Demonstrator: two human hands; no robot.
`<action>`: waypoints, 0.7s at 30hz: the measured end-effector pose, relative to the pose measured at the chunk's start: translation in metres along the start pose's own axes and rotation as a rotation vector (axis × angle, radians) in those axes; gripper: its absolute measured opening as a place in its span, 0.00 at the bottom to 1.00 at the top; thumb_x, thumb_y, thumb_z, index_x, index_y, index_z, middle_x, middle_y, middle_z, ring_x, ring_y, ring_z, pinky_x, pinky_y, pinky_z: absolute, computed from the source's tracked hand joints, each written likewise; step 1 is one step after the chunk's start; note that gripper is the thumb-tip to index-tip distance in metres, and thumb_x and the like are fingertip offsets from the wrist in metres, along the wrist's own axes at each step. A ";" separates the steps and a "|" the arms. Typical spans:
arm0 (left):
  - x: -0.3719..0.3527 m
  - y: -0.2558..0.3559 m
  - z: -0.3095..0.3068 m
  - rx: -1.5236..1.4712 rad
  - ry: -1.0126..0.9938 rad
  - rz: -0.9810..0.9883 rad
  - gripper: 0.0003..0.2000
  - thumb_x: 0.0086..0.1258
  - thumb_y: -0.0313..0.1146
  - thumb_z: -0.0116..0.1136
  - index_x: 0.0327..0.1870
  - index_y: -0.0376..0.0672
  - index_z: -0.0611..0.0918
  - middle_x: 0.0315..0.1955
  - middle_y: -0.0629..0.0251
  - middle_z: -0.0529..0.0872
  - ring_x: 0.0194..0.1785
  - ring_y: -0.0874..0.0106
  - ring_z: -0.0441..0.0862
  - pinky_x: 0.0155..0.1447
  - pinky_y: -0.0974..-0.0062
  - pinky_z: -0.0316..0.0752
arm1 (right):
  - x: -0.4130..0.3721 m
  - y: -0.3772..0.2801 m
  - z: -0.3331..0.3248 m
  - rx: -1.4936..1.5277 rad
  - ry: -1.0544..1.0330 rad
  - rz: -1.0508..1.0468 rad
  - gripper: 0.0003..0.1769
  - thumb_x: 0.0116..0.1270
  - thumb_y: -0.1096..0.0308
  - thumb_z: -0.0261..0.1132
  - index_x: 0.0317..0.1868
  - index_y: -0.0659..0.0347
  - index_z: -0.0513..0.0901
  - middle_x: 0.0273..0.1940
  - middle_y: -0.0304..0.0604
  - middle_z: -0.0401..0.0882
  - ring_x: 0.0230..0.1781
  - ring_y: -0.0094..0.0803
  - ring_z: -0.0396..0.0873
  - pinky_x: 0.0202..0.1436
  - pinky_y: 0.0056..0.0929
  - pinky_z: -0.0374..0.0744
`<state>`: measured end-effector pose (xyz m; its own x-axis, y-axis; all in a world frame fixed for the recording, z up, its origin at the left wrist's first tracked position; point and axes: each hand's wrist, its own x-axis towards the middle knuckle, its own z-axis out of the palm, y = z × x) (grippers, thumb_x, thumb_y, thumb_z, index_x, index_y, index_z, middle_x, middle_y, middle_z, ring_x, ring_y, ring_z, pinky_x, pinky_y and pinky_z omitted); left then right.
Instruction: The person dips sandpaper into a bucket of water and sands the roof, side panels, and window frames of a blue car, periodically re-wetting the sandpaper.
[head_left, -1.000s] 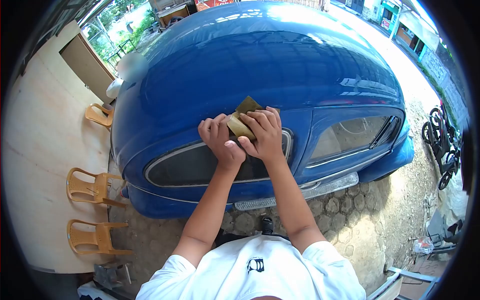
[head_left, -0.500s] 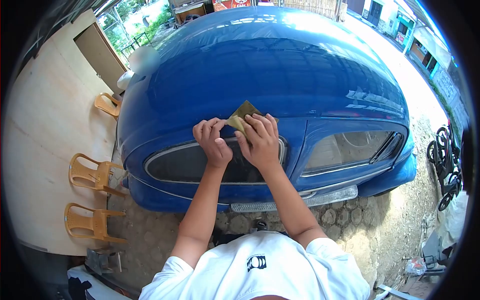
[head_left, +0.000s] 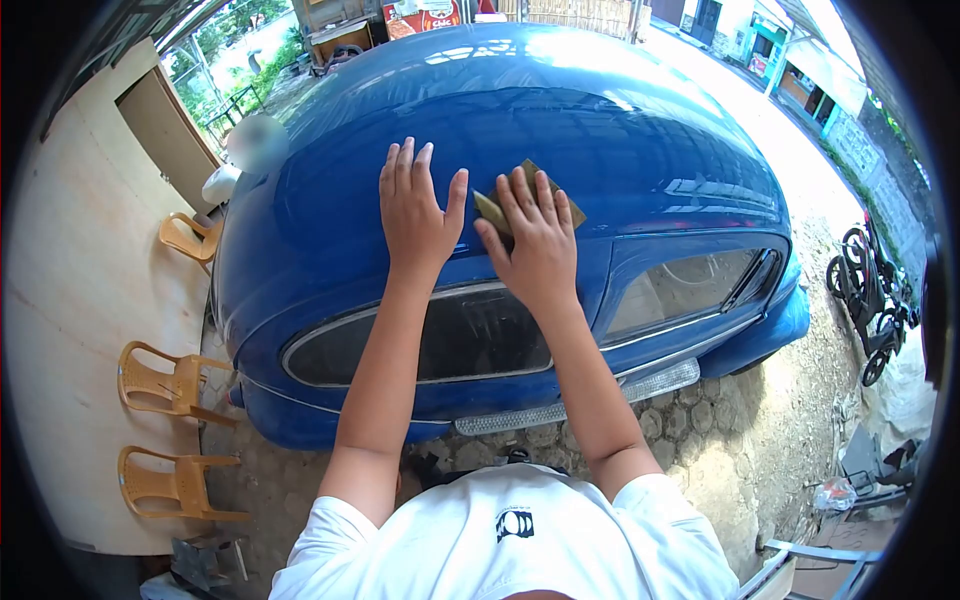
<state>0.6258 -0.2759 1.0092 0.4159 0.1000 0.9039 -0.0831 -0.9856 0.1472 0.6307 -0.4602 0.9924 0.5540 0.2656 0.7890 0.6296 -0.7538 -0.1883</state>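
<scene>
A rounded blue car [head_left: 330,200] stands side-on in front of me, with a dark rear side window [head_left: 440,335] and a front door window [head_left: 680,285]. My right hand [head_left: 535,230] presses a folded olive-coloured cloth [head_left: 572,212] against the roof edge above the windows. Its fingers lie over the cloth, and the corners stick out past them. To the left, my left hand [head_left: 418,220] rests palm down on the blue roof, fingers stretched out and holding nothing.
Several tan plastic chairs [head_left: 165,380] line the pale wall [head_left: 80,300] on the left. A folded black wheeled frame [head_left: 870,300] stands at the right. Below the car lie paving stones [head_left: 690,420]. Another person, blurred, is behind the car at the upper left.
Both hands have moved up onto the roof, the right carrying the cloth up and slightly right. My left hand has left the cloth's edge and opened flat. The view has shifted slightly.
</scene>
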 end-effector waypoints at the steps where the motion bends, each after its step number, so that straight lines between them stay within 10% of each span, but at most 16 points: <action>1: 0.000 -0.002 0.001 0.016 -0.027 -0.033 0.29 0.86 0.53 0.53 0.70 0.35 0.81 0.73 0.42 0.79 0.82 0.47 0.68 0.85 0.49 0.60 | -0.008 -0.009 -0.006 0.004 -0.014 -0.025 0.36 0.83 0.43 0.58 0.77 0.61 0.78 0.80 0.50 0.74 0.85 0.54 0.64 0.88 0.53 0.57; 13: -0.001 -0.007 0.000 -0.144 -0.239 -0.187 0.38 0.89 0.62 0.36 0.76 0.33 0.77 0.80 0.41 0.72 0.88 0.50 0.59 0.90 0.50 0.46 | 0.010 0.008 -0.031 0.217 -0.204 0.015 0.33 0.91 0.47 0.43 0.79 0.63 0.75 0.80 0.54 0.72 0.86 0.49 0.62 0.90 0.47 0.56; 18: -0.002 -0.006 0.003 -0.057 -0.248 -0.150 0.40 0.88 0.65 0.37 0.78 0.33 0.75 0.80 0.41 0.71 0.88 0.49 0.59 0.90 0.49 0.45 | 0.017 0.025 -0.008 -0.059 -0.367 0.229 0.44 0.89 0.36 0.31 0.91 0.59 0.46 0.92 0.48 0.40 0.93 0.39 0.37 0.93 0.42 0.39; 21: -0.003 -0.004 0.004 -0.046 -0.256 -0.143 0.43 0.87 0.67 0.36 0.79 0.31 0.73 0.81 0.39 0.69 0.88 0.48 0.58 0.91 0.49 0.45 | 0.040 0.036 0.007 -0.143 -0.246 0.464 0.50 0.87 0.31 0.34 0.90 0.64 0.47 0.91 0.53 0.41 0.93 0.42 0.36 0.93 0.43 0.38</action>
<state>0.6287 -0.2723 1.0044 0.6410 0.1935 0.7427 -0.0461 -0.9563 0.2889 0.6791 -0.4721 1.0131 0.8780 0.0055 0.4786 0.2179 -0.8950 -0.3894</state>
